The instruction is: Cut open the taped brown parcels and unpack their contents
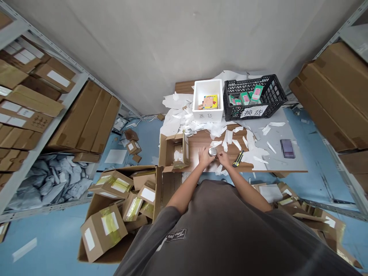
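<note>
Over the front edge of the wooden table, my left hand point(204, 156) is wrapped round a small round container with a shiny silver top point(212, 151). Close against its right side is my right hand point(222, 158), fingers pinched together; what they grip is too small to make out. To the right of that hand lies a yellow and black box cutter point(238, 158). An opened cardboard box point(186, 151) with white paper inside stands left of my hands. Torn white paper strips point(229, 137) are scattered beyond them.
At the table's back are a white foam bin point(208, 116) with small boxes and a black crate point(230, 111) holding green-and-pink boxes. A purple blurred item point(287, 148) lies right. A large carton point(159, 191) of parcels stands lower left; shelves point(82, 82) flank the table.
</note>
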